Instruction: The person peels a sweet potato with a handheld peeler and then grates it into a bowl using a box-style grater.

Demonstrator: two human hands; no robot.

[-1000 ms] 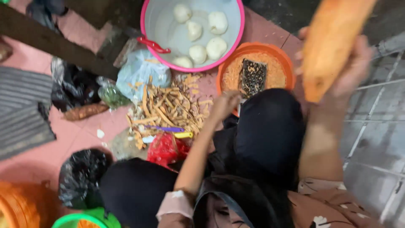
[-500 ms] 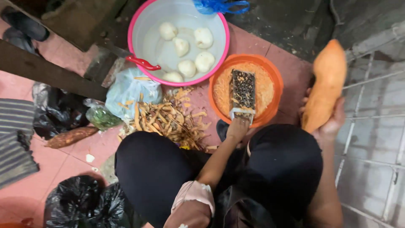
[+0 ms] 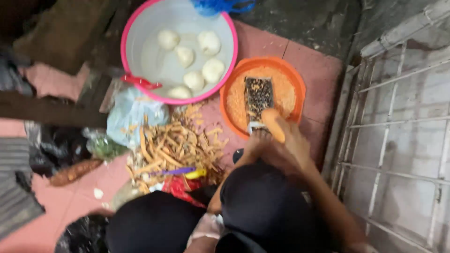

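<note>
My right hand (image 3: 293,147) grips an orange peeled sweet potato (image 3: 273,124), its tip pressed against the lower end of a dark metal grater (image 3: 258,98). The grater leans in an orange bowl (image 3: 295,79) filled with orange gratings. My left hand (image 3: 251,147) holds the grater's bottom edge. Both hands sit just above my dark-trousered knees.
A pink-rimmed white basin (image 3: 133,28) of water holds several pale peeled tubers (image 3: 208,42). A heap of orange peelings (image 3: 171,145) with a purple-and-yellow peeler (image 3: 183,172) lies on the red tiled floor. Plastic bags lie at left; a white metal grille (image 3: 403,140) stands at right.
My right hand brought the sweet potato down from the right side onto the grater. The camera view shifted closer over the bowl.
</note>
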